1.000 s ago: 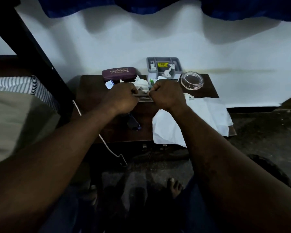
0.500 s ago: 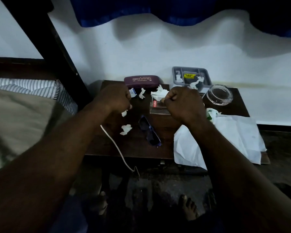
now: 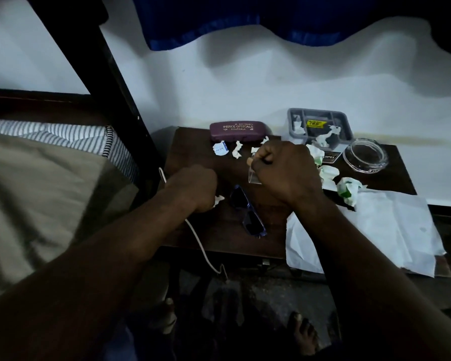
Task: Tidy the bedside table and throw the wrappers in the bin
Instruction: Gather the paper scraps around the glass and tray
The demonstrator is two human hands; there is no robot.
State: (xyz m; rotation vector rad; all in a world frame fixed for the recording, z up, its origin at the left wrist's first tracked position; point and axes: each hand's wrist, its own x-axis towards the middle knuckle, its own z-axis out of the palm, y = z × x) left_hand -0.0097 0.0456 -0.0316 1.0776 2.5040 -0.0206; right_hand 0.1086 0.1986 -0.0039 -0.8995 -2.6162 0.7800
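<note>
Dark wooden bedside table (image 3: 193, 152) against a white wall, blue curtain (image 3: 245, 19) above, bed with striped sheet (image 3: 63, 136) at left. Head view: right hand (image 3: 284, 170) over the table's middle, fingers curled, thumb and forefinger pinching a clear wrapper (image 3: 253, 176) that hangs just off the surface. Left hand (image 3: 193, 187) near the table's left front, balled into a fist; a white scrap (image 3: 218, 200) shows at its fingertips, cannot tell if gripped or just lying there. Blue sunglasses (image 3: 248, 212) lie between the two hands, toward the front edge. At the back: purple glasses case (image 3: 237, 130), grey tray (image 3: 297, 113) with paper bits inside, glass ashtray (image 3: 365, 156) at right. Small white scraps (image 3: 237, 149) and a blue-white label (image 3: 220, 148) lie just in front of the case. Green-and-white crumpled wrappers (image 3: 346, 187) sit right of the right hand, beside a white paper sheet (image 3: 375, 230) overhanging the front right corner. White cable (image 3: 201, 246) runs under the left wrist and off the front edge.
</note>
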